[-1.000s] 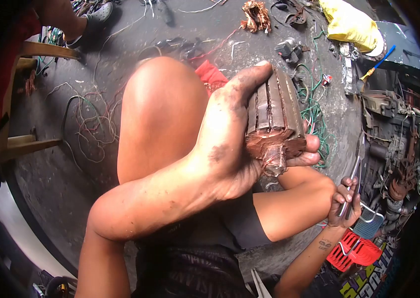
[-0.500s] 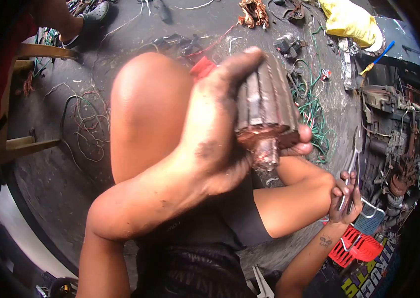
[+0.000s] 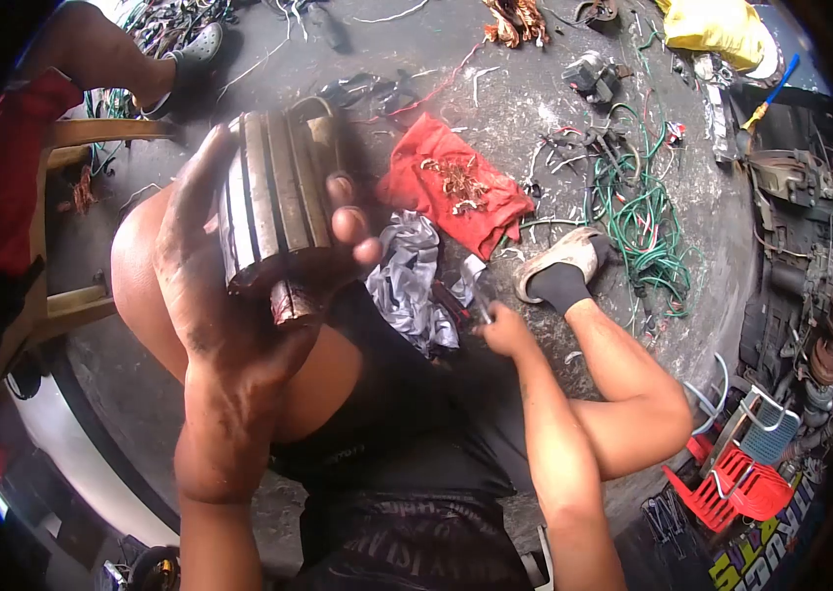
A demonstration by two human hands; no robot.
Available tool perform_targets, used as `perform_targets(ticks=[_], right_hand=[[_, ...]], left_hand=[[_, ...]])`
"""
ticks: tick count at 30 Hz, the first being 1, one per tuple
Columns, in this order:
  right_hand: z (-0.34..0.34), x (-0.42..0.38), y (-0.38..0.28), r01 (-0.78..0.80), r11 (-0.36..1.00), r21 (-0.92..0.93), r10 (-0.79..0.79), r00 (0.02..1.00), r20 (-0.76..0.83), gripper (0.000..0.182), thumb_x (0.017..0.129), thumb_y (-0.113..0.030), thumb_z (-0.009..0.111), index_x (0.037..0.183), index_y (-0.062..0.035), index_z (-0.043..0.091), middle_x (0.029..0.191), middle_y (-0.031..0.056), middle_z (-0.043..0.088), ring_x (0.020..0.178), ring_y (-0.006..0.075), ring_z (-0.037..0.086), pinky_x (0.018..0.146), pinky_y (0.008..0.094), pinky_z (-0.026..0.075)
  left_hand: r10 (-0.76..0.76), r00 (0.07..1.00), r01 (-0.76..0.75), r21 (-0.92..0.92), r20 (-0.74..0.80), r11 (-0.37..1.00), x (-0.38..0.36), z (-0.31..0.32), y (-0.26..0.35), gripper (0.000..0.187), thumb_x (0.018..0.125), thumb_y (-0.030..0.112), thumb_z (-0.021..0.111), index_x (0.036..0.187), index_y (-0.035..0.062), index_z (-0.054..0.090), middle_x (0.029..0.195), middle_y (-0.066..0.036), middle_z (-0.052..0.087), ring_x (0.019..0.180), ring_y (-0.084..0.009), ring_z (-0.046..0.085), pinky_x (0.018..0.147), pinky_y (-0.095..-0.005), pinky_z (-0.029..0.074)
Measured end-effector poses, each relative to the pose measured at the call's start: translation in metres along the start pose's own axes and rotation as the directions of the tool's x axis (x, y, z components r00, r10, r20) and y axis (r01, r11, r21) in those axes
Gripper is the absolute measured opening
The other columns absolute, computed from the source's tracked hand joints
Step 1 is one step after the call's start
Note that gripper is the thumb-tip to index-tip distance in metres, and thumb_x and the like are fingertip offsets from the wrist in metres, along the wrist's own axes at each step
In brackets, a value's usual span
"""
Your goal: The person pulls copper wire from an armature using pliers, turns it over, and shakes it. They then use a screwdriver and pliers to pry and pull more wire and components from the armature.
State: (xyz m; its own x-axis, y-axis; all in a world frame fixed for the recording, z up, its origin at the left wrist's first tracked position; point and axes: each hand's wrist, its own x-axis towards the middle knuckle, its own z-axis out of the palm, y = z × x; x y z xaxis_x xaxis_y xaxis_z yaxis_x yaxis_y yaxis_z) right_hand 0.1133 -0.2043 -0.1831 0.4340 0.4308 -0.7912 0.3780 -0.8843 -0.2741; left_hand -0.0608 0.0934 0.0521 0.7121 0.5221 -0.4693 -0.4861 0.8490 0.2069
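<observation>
A cylindrical metal rotor (image 3: 277, 192) with lengthwise slots and a short copper-coloured shaft end is in my left hand (image 3: 202, 246), raised over my left knee. The fingers wrap round its sides. My right hand (image 3: 508, 331) is closed low between my legs, with a bit of a shiny metal tool showing at its fingers; most of the tool is hidden. Beside it lie crumpled silvery-grey cloth (image 3: 405, 281) and a red cloth (image 3: 446, 187) with copper scraps on it.
Green wires (image 3: 638, 222) lie tangled beyond my right foot. A wooden chair (image 3: 92, 128) and a person's clogged foot (image 3: 198, 54) are at upper left. Greasy machine parts (image 3: 791, 256), a red plastic basket (image 3: 746, 483) and a yellow bag (image 3: 717, 34) are along the right.
My left hand has moved left with the rotor. My right hand has moved left and inward from beside the right knee, where it held a long metal tool. The red cloth is now uncovered.
</observation>
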Motion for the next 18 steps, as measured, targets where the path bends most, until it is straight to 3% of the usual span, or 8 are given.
perform_targets(ticks=[1, 2, 4, 5, 7, 11, 14, 18], right_hand=[[0.009, -0.002, 0.003, -0.021, 0.999, -0.037, 0.023, 0.998, 0.05, 0.042, 0.07, -0.023, 0.076, 0.104, 0.0001, 0.064, 0.101, 0.0259, 0.067, 0.1, 0.0406, 0.064, 0.087, 0.0447, 0.049], [0.018, -0.001, 0.011, -0.022, 0.999, -0.033, 0.023, 0.999, 0.048, 0.042, 0.07, -0.023, 0.076, 0.104, 0.0001, 0.064, 0.101, 0.0259, 0.067, 0.1, 0.0406, 0.064, 0.087, 0.0447, 0.049], [0.03, 0.002, 0.026, 0.022, 0.963, -0.269, 0.031, 0.981, 0.192, 0.041, 0.071, -0.023, 0.071, 0.105, -0.0011, 0.065, 0.102, 0.0255, 0.067, 0.101, 0.0413, 0.064, 0.088, 0.0466, 0.049], [0.026, 0.001, 0.022, 0.029, 0.958, -0.285, 0.044, 0.968, 0.247, 0.04, 0.072, -0.022, 0.068, 0.106, -0.0025, 0.065, 0.104, 0.0254, 0.067, 0.103, 0.0423, 0.063, 0.09, 0.0475, 0.049], [0.017, -0.002, 0.012, 0.018, 0.958, -0.286, 0.056, 0.968, 0.246, 0.04, 0.072, -0.022, 0.068, 0.106, -0.0029, 0.065, 0.104, 0.0253, 0.067, 0.102, 0.042, 0.063, 0.09, 0.0475, 0.049], [0.016, 0.001, 0.007, 0.032, 0.961, -0.275, 0.016, 0.985, 0.171, 0.039, 0.072, -0.024, 0.069, 0.105, -0.0029, 0.066, 0.103, 0.0257, 0.067, 0.102, 0.0416, 0.063, 0.09, 0.0473, 0.049], [0.021, 0.006, 0.01, 0.078, 0.978, -0.194, -0.045, 0.984, 0.171, 0.039, 0.074, -0.026, 0.07, 0.104, -0.0021, 0.066, 0.103, 0.0268, 0.066, 0.102, 0.0419, 0.063, 0.089, 0.047, 0.049], [0.017, 0.007, 0.0, 0.103, 0.983, -0.149, -0.091, 0.992, 0.084, 0.037, 0.077, -0.027, 0.069, 0.103, -0.001, 0.066, 0.102, 0.0284, 0.066, 0.103, 0.0429, 0.062, 0.09, 0.0479, 0.048]], left_hand=[[-0.049, 0.999, 0.049, 0.001, 0.024, 0.999, -0.001, -0.003, 0.004, 0.051, 0.1, 0.041, 0.042, 0.119, -0.0058, 0.048, 0.098, -0.022, 0.054, 0.073, -0.0293, 0.061, 0.067, -0.0439, 0.057], [-0.1, 0.994, 0.099, 0.005, 0.049, 0.995, -0.001, -0.003, 0.007, 0.051, 0.1, 0.041, 0.042, 0.119, -0.0058, 0.048, 0.098, -0.022, 0.054, 0.074, -0.0294, 0.061, 0.067, -0.0438, 0.057], [-0.085, 0.995, 0.085, 0.01, 0.058, 0.996, 0.001, 0.002, 0.002, 0.051, 0.1, 0.041, 0.042, 0.12, -0.0059, 0.047, 0.097, -0.021, 0.053, 0.075, -0.0295, 0.06, 0.068, -0.0442, 0.057], [-0.07, 0.996, 0.07, -0.003, 0.053, 0.998, 0.003, 0.005, -0.002, 0.051, 0.1, 0.041, 0.042, 0.12, -0.0055, 0.048, 0.096, -0.02, 0.053, 0.075, -0.0292, 0.06, 0.068, -0.0441, 0.057], [-0.144, 0.986, 0.141, 0.041, 0.085, 0.989, 0.005, 0.006, -0.001, 0.051, 0.099, 0.042, 0.043, 0.12, -0.0048, 0.048, 0.094, -0.018, 0.053, 0.075, -0.029, 0.06, 0.07, -0.0443, 0.056], [-0.151, 0.988, 0.153, -0.061, 0.041, 0.986, 0.008, 0.007, -0.016, 0.05, 0.098, 0.043, 0.046, 0.12, -0.0014, 0.051, 0.101, -0.02, 0.057, 0.078, -0.0299, 0.063, 0.074, -0.0455, 0.056], [-0.138, 0.99, 0.136, -0.068, -0.029, 0.988, 0.011, 0.01, -0.025, 0.045, 0.092, 0.045, 0.053, 0.107, 0.0029, 0.056, 0.085, -0.018, 0.064, 0.073, -0.0324, 0.067, 0.069, -0.0487, 0.058], [-0.105, 0.991, 0.105, 0.003, -0.087, 0.994, 0.012, 0.013, -0.027, 0.046, 0.091, 0.046, 0.055, 0.109, 0.0039, 0.053, 0.085, -0.019, 0.063, 0.071, -0.0336, 0.068, 0.067, -0.0487, 0.06]])
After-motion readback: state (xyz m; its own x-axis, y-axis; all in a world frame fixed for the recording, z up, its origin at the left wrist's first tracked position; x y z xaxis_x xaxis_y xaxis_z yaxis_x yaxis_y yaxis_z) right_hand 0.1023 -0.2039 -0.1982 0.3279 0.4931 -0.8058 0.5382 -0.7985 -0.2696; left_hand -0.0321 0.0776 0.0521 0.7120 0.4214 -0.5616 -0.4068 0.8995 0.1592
